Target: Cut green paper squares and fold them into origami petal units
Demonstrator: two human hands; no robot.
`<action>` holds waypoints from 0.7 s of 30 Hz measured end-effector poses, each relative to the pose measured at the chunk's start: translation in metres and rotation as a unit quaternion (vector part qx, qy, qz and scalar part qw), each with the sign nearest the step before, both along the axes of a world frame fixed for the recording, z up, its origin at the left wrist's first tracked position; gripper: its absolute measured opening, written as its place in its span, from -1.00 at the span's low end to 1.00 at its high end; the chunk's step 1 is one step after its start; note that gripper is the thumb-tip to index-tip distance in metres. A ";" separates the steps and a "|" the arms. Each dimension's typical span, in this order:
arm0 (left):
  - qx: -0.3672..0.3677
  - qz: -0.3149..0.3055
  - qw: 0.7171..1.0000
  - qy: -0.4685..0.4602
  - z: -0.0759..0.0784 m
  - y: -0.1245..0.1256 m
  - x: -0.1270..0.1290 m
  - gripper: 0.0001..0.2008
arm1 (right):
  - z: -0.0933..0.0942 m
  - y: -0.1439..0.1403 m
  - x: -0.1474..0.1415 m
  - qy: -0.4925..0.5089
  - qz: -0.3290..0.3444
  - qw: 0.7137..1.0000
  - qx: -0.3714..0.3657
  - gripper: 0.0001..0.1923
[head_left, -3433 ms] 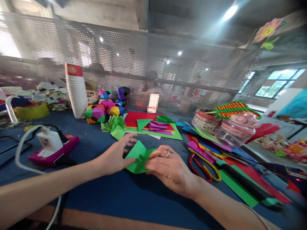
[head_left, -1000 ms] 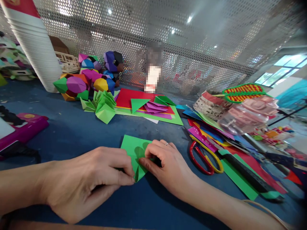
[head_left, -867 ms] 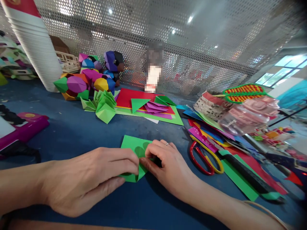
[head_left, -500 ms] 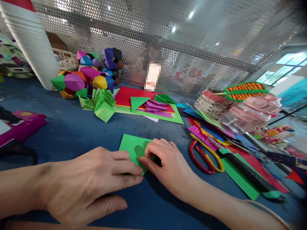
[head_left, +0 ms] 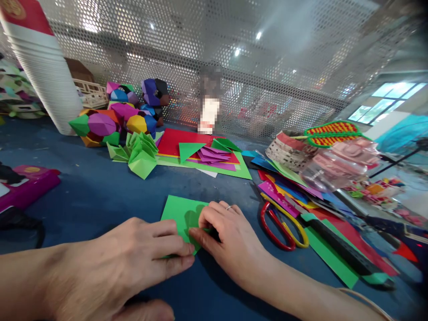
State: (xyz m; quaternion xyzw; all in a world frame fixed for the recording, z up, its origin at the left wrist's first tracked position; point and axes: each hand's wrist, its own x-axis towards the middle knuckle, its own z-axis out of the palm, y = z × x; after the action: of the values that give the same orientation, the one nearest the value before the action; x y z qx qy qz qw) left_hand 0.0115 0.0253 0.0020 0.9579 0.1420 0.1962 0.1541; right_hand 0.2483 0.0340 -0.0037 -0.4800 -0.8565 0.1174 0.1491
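Both of my hands are down on one green sheet of paper (head_left: 177, 211) that lies flat on the blue tabletop (head_left: 100, 196) right in front of me. My left hand (head_left: 133, 263) lies palm down with the fingers stretched out and close together, pressing the near edge of the sheet flat; it grips nothing. My right hand (head_left: 227, 240) is curled, its fingertips (head_left: 195, 234) pinned on the paper's near right corner, just meeting the tips of my left fingers. I think a fold runs under them, but my hands hide it. A ring (head_left: 228, 207) sits on one right finger.

Just right of my right hand lie scissors with red and yellow handles (head_left: 284, 225), partly on a heap of coloured paper sheets (head_left: 294, 191). A long black and green tool (head_left: 341, 254) lies across that heap. Farther back, well apart from my hands, sits a stack of red, green and purple sheets (head_left: 203, 156) with folded triangles on top, and left of it a bunch of light green folded pieces (head_left: 140, 154). Behind those are multicoloured paper balls (head_left: 113, 120) and a tall stack of white paper cups (head_left: 43, 71). A magenta device (head_left: 26, 187) lies at the left edge.
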 end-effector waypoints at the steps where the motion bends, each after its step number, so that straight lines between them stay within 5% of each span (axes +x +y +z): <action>1: 0.003 -0.002 1.000 0.003 0.000 0.000 0.000 -0.55 | 0.000 0.000 0.000 -0.001 0.000 1.000 -0.003 -0.72; 21: -0.002 0.000 1.000 -0.011 -0.006 0.001 0.002 -0.53 | 0.001 0.003 0.003 0.029 -0.023 0.999 -0.022 -0.82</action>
State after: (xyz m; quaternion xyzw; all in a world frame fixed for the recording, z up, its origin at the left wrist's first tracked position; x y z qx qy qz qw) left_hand 0.0133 0.0264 -0.0042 0.9552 0.1410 0.2070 0.1577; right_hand 0.2515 0.0371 -0.0031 -0.4991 -0.8379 0.1463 0.1659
